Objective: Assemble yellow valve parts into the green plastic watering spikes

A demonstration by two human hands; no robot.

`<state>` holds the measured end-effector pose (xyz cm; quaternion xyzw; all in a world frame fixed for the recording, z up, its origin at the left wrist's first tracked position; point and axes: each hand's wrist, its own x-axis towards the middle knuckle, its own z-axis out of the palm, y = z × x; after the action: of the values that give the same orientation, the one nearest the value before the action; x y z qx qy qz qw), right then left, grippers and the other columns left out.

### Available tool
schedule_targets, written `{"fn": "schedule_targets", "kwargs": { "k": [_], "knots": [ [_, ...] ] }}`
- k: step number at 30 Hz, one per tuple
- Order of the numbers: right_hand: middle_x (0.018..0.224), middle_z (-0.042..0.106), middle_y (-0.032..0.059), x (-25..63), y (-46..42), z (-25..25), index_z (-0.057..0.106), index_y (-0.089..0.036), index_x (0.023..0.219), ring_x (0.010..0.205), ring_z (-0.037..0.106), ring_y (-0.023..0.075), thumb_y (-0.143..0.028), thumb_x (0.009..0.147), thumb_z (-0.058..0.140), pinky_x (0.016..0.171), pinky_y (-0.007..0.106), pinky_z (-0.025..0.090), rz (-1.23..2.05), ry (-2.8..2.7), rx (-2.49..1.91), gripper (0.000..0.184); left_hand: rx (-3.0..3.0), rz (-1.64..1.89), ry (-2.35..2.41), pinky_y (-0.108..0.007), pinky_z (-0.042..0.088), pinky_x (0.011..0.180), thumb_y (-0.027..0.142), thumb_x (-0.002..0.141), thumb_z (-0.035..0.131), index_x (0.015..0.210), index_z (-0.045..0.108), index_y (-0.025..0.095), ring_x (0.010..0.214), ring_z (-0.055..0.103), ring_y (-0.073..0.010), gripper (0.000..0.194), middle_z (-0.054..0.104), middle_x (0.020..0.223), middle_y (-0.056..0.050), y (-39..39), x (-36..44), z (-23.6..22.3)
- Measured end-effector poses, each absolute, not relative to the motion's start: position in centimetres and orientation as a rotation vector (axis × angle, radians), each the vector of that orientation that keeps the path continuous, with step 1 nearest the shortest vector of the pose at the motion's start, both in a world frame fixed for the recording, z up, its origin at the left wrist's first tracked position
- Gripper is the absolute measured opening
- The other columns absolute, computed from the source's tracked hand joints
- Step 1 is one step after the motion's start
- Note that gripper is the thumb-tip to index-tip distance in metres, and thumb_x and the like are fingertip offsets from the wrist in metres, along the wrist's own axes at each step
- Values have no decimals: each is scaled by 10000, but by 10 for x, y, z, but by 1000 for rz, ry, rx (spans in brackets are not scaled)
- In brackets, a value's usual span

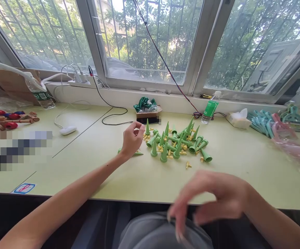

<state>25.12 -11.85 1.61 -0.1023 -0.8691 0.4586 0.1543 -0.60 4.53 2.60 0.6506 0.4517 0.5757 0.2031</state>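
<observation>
My left hand [133, 138] is at the left edge of a pile of green cone-shaped spikes [163, 154] and small yellow fittings [188, 165]. Its fingers are curled together beside an upright green spike [147, 128]; whatever they hold, if anything, is hidden. Another green spike [139, 153] lies on the table, partly covered by that hand and wrist. My right hand [214, 197], a little blurred, hangs over the table's front edge above my lap. Its thumb and fingers are apart, with nothing seen between them.
Behind the pile sits a small open box [148, 113] with green wrapping. Around the table [243, 186] are a water bottle [210, 109], tissues [238, 119], teal and pink hangers [282, 126], a white mouse [68, 130] and red-and-wood toys [11, 121]. A black cable [113, 106] trails at the back.
</observation>
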Motion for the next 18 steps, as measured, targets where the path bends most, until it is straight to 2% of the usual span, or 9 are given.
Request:
{"fn": "schedule_targets", "kwargs": {
  "k": [1, 3, 5, 9, 14, 18],
  "knots": [
    [970, 772, 68, 237, -94, 41, 598, -215, 1326, 881, 740, 164, -269, 1028, 487, 788, 253, 560, 1164, -2472, -369, 323, 1889, 1594, 1322, -220, 372, 467, 347, 904, 573, 788, 558, 186, 500, 505, -90, 199, 618, 732, 5, 49, -10, 27],
    [815, 752, 35, 211, -59, 63, 678, -196, 1102, 709, 694, 131, -195, 1005, 495, 664, 227, 510, 699, -2364, -561, 207, 2039, 1554, 1455, -246, 422, 544, 316, 889, 583, 786, 565, 189, 538, 528, -111, 165, 641, 732, 2, 56, -17, 28],
    [699, 689, 18, 193, -44, 50, 669, -175, 954, 581, 603, 118, -162, 972, 508, 572, 238, 431, 280, -2335, -565, 162, 2209, 1434, 1561, -282, 459, 644, 280, 885, 569, 798, 583, 193, 618, 567, -147, 124, 673, 757, -10, 65, -25, 26],
    [540, 532, -39, 180, -45, -7, 572, -187, 789, 452, 440, 94, -107, 944, 448, 476, 256, 300, -115, -2324, -391, 214, 2464, 1181, 1595, -336, 482, 807, 225, 876, 530, 776, 602, 192, 823, 627, -217, 128, 695, 820, -51, 78, -34, 14],
    [499, 443, -60, 178, -51, -26, 476, -208, 691, 426, 384, 88, -107, 909, 458, 452, 265, 252, -167, -2423, -327, 241, 2536, 1022, 1573, -373, 483, 873, 229, 878, 516, 816, 636, 187, 937, 622, -269, 141, 701, 897, -89, 84, -37, 2],
    [520, 501, -61, 178, -42, -22, 565, -201, 796, 439, 411, 85, -112, 913, 463, 468, 235, 310, 28, -2314, -445, 179, 2571, 881, 1578, -380, 490, 843, 251, 875, 519, 856, 661, 184, 924, 632, -285, 158, 699, 915, -107, 85, -38, -4]
  ]
}}
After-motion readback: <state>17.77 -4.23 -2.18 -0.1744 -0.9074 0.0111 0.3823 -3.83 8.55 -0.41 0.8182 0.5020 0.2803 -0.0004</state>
